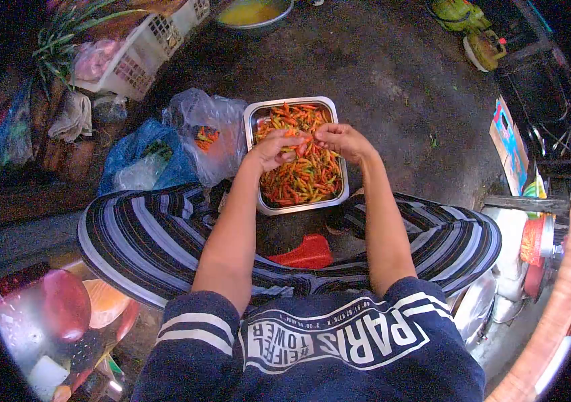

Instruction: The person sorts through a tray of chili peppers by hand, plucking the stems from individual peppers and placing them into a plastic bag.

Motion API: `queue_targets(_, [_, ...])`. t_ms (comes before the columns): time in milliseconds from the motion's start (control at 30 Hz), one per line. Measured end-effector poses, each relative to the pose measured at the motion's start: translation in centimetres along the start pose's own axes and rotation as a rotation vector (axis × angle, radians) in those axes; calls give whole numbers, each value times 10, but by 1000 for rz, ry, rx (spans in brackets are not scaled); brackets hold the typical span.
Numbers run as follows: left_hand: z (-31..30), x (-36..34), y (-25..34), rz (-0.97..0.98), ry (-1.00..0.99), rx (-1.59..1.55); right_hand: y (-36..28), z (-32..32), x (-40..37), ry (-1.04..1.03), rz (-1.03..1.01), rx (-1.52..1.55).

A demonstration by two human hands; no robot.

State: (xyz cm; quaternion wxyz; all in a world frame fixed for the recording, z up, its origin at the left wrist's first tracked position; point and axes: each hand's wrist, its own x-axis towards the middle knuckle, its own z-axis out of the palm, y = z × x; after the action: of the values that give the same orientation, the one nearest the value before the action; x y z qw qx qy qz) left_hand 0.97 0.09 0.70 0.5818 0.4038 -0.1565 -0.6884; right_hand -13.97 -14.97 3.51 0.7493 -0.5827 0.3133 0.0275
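Observation:
A metal tray (297, 210) on the dark floor is filled with red, orange and green chili peppers (305, 181). Over its upper part, my left hand (277, 149) is closed with its fingers curled around something reddish, apparently a chili. Close by on the right, my right hand (341, 139) pinches at the same spot; what lies between its fingertips is too small to make out. Left of the tray lies a clear plastic bag (222, 137) with some red chilies inside. Beside that bag is a blue plastic bag (124, 161) holding something green.
A white basket (141, 60) and a basin of yellowish liquid (252, 15) are at the upper left. A red plastic object (305, 253) lies between my legs. Green gas cylinders (483, 48) stand upper right; pots and lids (476, 298) are at the lower right.

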Motion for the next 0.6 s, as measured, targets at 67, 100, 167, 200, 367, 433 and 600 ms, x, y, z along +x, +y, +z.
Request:
queue_targets(67, [-4,1,-4,4,1,13,10,-4,4,-56,11,66])
queue_targets(100, [-1,-2,-4,0,68,-27,18,-8,7,-47,-51,-56])
queue_targets(167, [-2,-1,-5,-5,126,-67,34,-17,12,-29,-115,-180])
queue_targets(200, [-9,0,-8,-21,117,-8,42,-21,14,155,-55,-604])
queue_targets(367, [-7,-2,-13,11,207,238,108,-27,26,711,127,-1000])
queue_targets(433, [-4,-1,-14,-15,344,264,116,-11,18,764,19,-1000])
queue_targets(600, [-12,3,-20,-24,321,313,101,1,15,812,77,-1018])
